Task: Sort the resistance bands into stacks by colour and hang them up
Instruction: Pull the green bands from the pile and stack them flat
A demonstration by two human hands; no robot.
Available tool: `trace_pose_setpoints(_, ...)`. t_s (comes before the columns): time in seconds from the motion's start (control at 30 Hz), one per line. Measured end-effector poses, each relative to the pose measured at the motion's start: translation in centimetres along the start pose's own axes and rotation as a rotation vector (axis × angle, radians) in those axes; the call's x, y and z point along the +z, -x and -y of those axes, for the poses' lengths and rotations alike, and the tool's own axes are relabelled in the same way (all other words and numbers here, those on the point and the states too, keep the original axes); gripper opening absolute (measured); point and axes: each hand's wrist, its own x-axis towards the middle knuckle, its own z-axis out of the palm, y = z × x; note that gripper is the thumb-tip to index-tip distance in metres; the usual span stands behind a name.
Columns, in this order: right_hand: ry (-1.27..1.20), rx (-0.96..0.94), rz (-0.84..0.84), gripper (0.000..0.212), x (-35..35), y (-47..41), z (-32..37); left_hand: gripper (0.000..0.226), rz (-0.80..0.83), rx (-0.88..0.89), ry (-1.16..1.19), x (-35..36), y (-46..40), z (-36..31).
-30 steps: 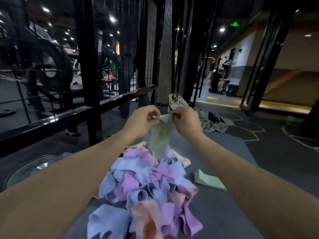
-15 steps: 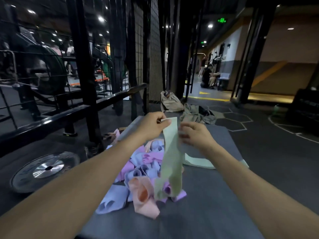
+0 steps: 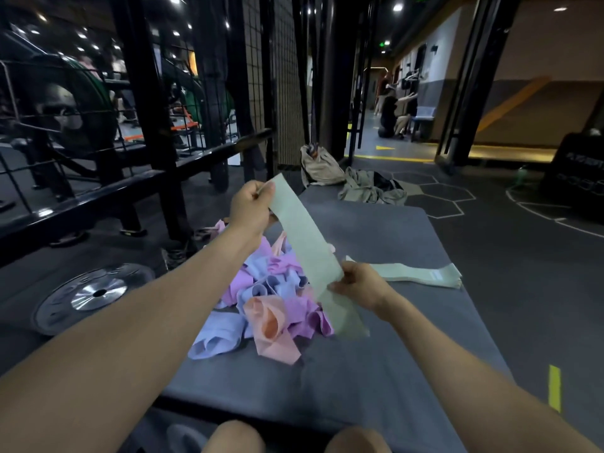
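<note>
A pale green resistance band [image 3: 307, 243] is stretched flat between my hands above the grey mat [image 3: 408, 354]. My left hand [image 3: 250, 207] pinches its upper end, and my right hand [image 3: 358, 284] pinches it lower down, with the tail hanging past to the mat. Below lies a jumbled pile of bands [image 3: 268, 299] in purple, lilac-blue and peach. A flat stack of pale green bands [image 3: 421, 275] lies on the mat just right of my right hand.
A steel weight plate [image 3: 94, 294] lies on the floor at left beside a black rack frame [image 3: 157, 132]. A beige bag [image 3: 318, 166] and crumpled clothes [image 3: 371, 188] sit beyond the mat. People are far down the corridor.
My right hand has slid down the green band and away from my left, pulling the band out flat and straight. The view has tilted down.
</note>
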Motion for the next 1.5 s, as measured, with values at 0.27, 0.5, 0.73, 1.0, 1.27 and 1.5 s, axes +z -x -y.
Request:
trace_pose_setpoints(0.27, 0.358, 0.058, 0.001, 0.031, -2.8, 1.1, -2.8, 0.023, -0.263, -0.116, -0.075, -4.3, -1.4, 4.2)
trace_pose_setpoints(0.5, 0.268, 0.105, -0.256, 0.029, -5.0, 0.9, -5.4, 0.014, -0.146, -0.169, -0.216, -4.4, -0.6, 6.3)
trace_pose_setpoints(0.73, -0.053, 0.194, -0.453, 0.025, -6.6, 1.0, -7.6, 0.034, 0.040, -0.280, -0.529, -3.9, -0.5, 7.6)
trace_pose_setpoints(1.0, 0.036, 0.306, -0.583, 0.010, -8.3, 1.6, -9.5, 0.024, 0.137, -0.305, -0.450, -0.8, -0.7, 9.6)
trace_pose_setpoints(1.27, -0.084, 0.428, -0.706, 0.046, -12.6, 0.6, -12.4, 0.028, 0.108, -0.305, -0.569, 3.7, -2.2, 11.8)
trace_pose_setpoints(1.5, 0.025, 0.419, -0.843, 0.025, -18.0, -3.2, -15.6, 0.032, 0.075, -0.345, -0.334, 11.3, -5.3, 15.2)
